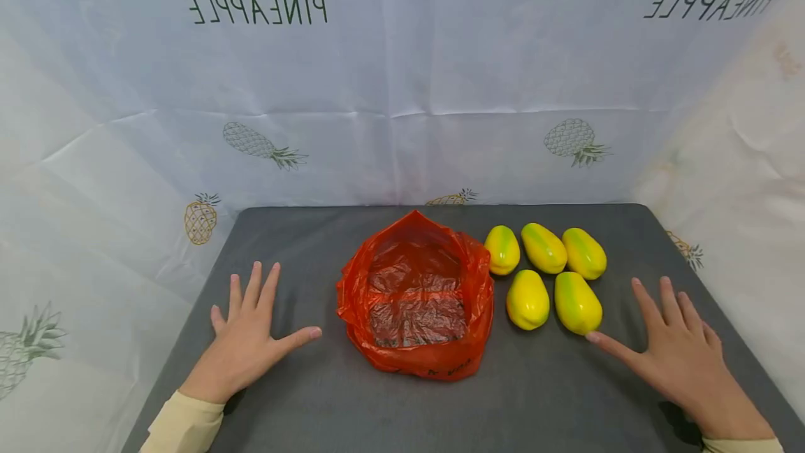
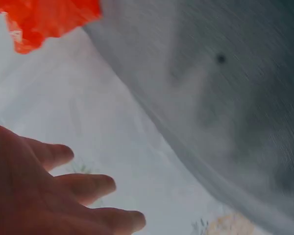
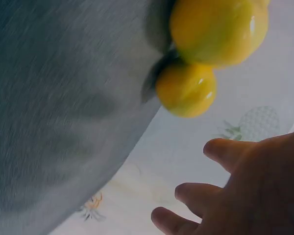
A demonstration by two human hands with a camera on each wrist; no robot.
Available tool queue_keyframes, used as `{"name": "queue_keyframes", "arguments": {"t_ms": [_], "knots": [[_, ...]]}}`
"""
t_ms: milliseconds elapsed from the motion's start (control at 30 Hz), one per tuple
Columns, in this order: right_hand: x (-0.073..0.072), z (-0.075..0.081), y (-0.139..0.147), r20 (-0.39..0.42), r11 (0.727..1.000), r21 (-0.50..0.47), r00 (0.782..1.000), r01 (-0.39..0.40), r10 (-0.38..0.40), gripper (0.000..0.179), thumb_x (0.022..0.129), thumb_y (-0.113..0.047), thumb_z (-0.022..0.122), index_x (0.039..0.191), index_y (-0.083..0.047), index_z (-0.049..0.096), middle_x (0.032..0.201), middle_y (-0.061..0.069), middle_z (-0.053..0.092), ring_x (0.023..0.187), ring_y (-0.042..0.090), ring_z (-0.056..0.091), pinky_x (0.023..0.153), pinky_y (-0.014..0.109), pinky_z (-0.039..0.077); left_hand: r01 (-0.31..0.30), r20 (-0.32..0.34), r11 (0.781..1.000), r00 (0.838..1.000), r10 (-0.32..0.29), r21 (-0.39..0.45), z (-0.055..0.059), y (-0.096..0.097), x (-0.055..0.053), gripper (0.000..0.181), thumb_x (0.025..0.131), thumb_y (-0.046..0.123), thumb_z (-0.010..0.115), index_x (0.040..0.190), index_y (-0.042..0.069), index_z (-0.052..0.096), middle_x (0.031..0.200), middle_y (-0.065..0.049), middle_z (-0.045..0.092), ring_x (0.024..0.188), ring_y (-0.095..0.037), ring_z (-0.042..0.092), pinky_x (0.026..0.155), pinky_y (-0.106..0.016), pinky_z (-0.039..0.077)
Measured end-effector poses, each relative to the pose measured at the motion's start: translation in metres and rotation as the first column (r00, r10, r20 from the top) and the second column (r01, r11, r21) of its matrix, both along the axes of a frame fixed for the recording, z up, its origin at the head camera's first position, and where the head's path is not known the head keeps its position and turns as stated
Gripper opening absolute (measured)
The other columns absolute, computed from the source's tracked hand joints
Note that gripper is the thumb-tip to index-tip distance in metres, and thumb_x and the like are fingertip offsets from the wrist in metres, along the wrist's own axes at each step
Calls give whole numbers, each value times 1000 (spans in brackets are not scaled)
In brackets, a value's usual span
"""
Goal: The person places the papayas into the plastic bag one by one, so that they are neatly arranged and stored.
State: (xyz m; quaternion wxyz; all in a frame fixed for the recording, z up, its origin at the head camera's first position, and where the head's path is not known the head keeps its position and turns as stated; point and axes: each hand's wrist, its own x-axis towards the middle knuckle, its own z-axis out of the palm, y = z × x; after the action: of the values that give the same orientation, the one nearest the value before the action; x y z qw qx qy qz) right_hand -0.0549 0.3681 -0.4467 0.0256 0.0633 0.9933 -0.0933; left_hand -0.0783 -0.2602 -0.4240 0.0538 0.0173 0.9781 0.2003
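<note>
A red plastic bag (image 1: 415,358) sits in the middle of the grey table with its mouth spread wide, showing its inside. Just right of it lie several yellow-green fruits shaped like mangoes or papayas, among them a front one (image 1: 578,303) and a back one (image 1: 544,248). My left hand (image 1: 245,344) is left of the bag, fingers spread and holding nothing. On the right side my right hand (image 1: 682,355) has its fingers spread too, its thumb tip right at the front fruit's lower edge. The right wrist view shows two fruits (image 3: 186,90) beyond the fingers.
The grey table (image 1: 402,418) has a rounded far edge. White cloth (image 1: 390,68) printed with pineapples hangs behind the table and along both sides.
</note>
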Motion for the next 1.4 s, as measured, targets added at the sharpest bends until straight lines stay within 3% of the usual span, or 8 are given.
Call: {"name": "queue_keyframes", "arguments": {"t_ms": [267,500,667,900,1400], "knots": [[-11,8,-20,47,995,-89,997,-53,58,121,96,-79,59,173,-4,3,170,46,-6,134,83,26,95,90,31,7,58,976,998,-20,217,4,26,-14,112,98,81,54,174,25,-6,183,-16,-1,167,-52,8,121,-82,21],[-14,11,-42,54,993,-112,997,-44,50,118,97,-82,54,170,2,17,167,45,19,139,73,34,92,85,40,-20,118,930,993,-25,366,5,51,-24,105,101,80,47,175,20,3,183,-12,10,168,-44,16,128,-72,21],[-15,11,-49,42,992,-118,998,-37,43,118,96,-84,53,169,3,23,159,46,33,135,69,44,92,80,45,-49,163,911,986,-20,409,6,60,-32,102,103,81,42,175,19,5,183,-10,13,166,-43,24,128,-70,26],[-18,12,-56,32,992,-125,999,-13,18,116,97,-84,52,166,7,27,155,47,38,128,68,51,91,78,48,-94,193,887,981,5,452,4,67,-39,100,103,81,41,175,19,11,178,-18,28,161,-44,35,124,-69,33],[-22,10,-64,0,991,-135,1000,3,-3,108,101,-78,51,162,9,34,146,46,48,117,60,60,86,70,53,-105,207,888,978,12,448,1,73,-46,101,102,81,44,173,14,20,170,-22,42,154,-47,45,119,-69,41]]}}
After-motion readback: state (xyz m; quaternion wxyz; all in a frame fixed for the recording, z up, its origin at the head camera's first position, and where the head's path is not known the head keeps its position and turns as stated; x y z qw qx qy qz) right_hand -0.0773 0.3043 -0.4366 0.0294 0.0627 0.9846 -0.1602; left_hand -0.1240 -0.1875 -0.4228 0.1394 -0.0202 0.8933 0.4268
